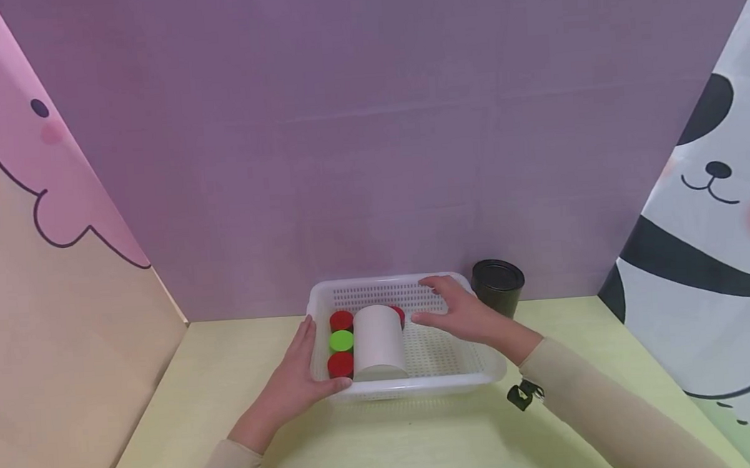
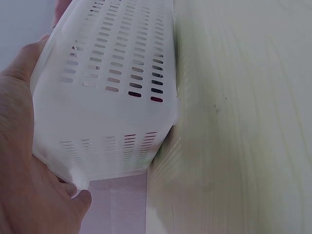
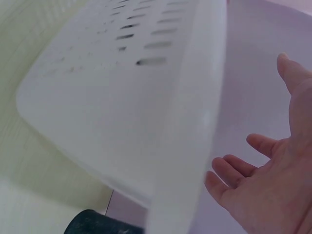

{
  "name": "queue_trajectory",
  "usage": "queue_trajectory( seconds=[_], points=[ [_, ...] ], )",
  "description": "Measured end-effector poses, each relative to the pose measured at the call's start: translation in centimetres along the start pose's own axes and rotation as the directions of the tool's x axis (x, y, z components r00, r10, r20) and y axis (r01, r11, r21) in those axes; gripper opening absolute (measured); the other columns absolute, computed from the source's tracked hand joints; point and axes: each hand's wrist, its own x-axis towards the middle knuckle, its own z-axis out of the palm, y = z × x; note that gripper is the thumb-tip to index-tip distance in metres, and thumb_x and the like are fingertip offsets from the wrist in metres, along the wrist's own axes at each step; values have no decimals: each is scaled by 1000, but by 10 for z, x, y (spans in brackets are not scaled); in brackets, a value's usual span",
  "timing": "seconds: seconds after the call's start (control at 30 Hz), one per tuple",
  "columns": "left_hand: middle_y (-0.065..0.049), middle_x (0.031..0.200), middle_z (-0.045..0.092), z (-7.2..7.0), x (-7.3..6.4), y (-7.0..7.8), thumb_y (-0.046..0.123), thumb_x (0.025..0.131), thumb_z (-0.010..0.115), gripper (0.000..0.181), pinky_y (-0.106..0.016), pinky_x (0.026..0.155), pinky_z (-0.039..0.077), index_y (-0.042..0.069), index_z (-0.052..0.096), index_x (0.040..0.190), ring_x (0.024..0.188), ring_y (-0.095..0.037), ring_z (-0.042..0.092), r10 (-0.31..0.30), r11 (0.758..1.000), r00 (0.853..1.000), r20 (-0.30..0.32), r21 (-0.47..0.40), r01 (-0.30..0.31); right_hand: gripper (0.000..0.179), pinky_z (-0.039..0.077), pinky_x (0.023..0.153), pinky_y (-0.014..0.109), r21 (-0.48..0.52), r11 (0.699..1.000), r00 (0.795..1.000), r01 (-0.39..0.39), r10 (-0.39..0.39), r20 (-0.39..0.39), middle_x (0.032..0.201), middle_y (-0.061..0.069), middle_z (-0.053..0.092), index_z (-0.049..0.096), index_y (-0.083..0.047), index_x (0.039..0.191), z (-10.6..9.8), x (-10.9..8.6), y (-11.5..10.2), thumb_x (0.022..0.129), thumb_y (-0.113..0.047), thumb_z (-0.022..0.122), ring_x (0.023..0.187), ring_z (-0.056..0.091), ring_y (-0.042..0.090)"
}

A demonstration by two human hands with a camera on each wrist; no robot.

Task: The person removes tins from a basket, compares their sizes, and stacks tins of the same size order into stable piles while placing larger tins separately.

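A white plastic basket with slotted walls stands on the table. At its front left corner my left hand grips the rim, thumb along the front and fingers on the left side. In the left wrist view, those fingers bend around the basket's edge. Above the basket's right half hovers my right hand, thumb and fingers spread, holding nothing. Inside, a white cylinder lies lengthwise. Left of it are a red lid, a green lid and another red lid; a red-topped item is partly hidden behind it.
A black lidded can stands just behind the basket's back right corner, partly covered by my right hand and wrist. A purple backdrop rises behind the pale table. Printed panels flank both sides.
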Motion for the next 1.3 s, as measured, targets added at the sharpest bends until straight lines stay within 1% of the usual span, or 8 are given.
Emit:
queue_trajectory(
  seconds=[0.17,0.3,0.47,0.73,0.9,1.1,1.17,1.3],
  points=[
    [-7,187,6,1,0,1,61,84,91,135,-68,124,37,12,9,179,170,-38,14,-1,1000,1000,0,-3,1,88,45,121,64,-65,998,998,18,-14,57,163,25,48,46,-2,163,8,9,-12,99,-51,81,147,51,44],
    [-7,187,6,0,0,2,61,84,91,135,-68,123,38,12,9,179,170,-38,15,-1,1000,1000,1,-10,1,92,45,122,63,-122,992,995,16,-4,96,165,21,48,46,-5,165,13,14,-22,97,-56,81,150,49,41],
    [-9,186,7,1,1,3,59,84,92,134,-69,122,39,10,10,179,169,-40,17,6,1000,1000,3,-10,-6,99,46,121,63,-161,987,991,6,15,132,167,18,47,45,-11,167,17,21,-30,93,-66,81,150,49,38],
    [-8,186,6,2,2,4,57,84,93,134,-70,122,39,11,10,179,169,-40,17,8,1000,1000,-3,-22,-8,102,50,117,64,-174,985,981,-21,54,185,167,15,46,44,-16,169,26,35,-34,91,-70,81,148,51,35],
    [-8,186,7,1,3,5,54,85,94,133,-71,121,40,11,10,179,169,-41,18,1,1000,1000,-8,-19,-1,100,50,117,65,-169,986,973,-3,42,228,167,16,46,47,-17,168,31,42,-38,90,-67,84,147,50,35],
    [-8,186,7,3,5,3,53,86,93,131,-71,121,40,11,10,179,169,-40,18,6,1000,1000,-9,-17,-6,102,44,123,62,-214,977,961,24,36,273,169,19,44,45,-13,169,36,51,-39,91,-66,83,153,46,37],
    [-9,186,7,3,5,2,52,86,93,131,-71,121,39,9,11,178,169,-41,17,13,1000,1000,-11,-19,-13,104,41,125,62,-221,975,957,23,42,287,171,19,42,43,-12,170,36,54,-38,91,-66,83,156,43,38],
    [-11,186,8,4,5,2,51,86,93,130,-70,123,37,7,12,178,169,-42,18,23,1000,1000,-16,-18,-23,107,40,126,62,-222,975,949,9,62,310,171,19,43,42,-10,170,34,59,-38,89,-65,85,156,43,38]
  ],
)
